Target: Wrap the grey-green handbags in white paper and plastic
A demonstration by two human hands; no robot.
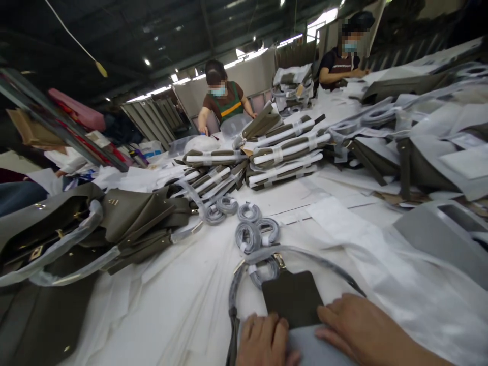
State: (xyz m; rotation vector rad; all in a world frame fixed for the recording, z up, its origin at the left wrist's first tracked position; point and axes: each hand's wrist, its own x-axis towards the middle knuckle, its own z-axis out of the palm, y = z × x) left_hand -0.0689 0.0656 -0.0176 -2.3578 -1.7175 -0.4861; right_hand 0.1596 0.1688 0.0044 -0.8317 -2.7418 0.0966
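Note:
A dark olive handbag lies at the bottom of the view, its flap [293, 297] up and a grey sheet [312, 348] covering the part nearer me. My left hand [263, 341] is closed at the bag's edge just left of the flap, fingers curled and close together. On the other side, my right hand [356, 325] is closed at the flap's lower right corner, with its fingertips at the edge of the grey sheet. A plastic-wrapped handle [305, 251] arches beyond the flap. Rolled grey straps [247, 236] lie on the table just past it.
Olive handbags with wrapped handles [133, 213] are heaped at the left. Stacked bags with white wrapped strips [285, 157] stand ahead. White sheets [366, 244] and a grey panel [438, 244] lie at the right. Two masked co-workers [229, 99] [343, 63] work across the table [190, 290].

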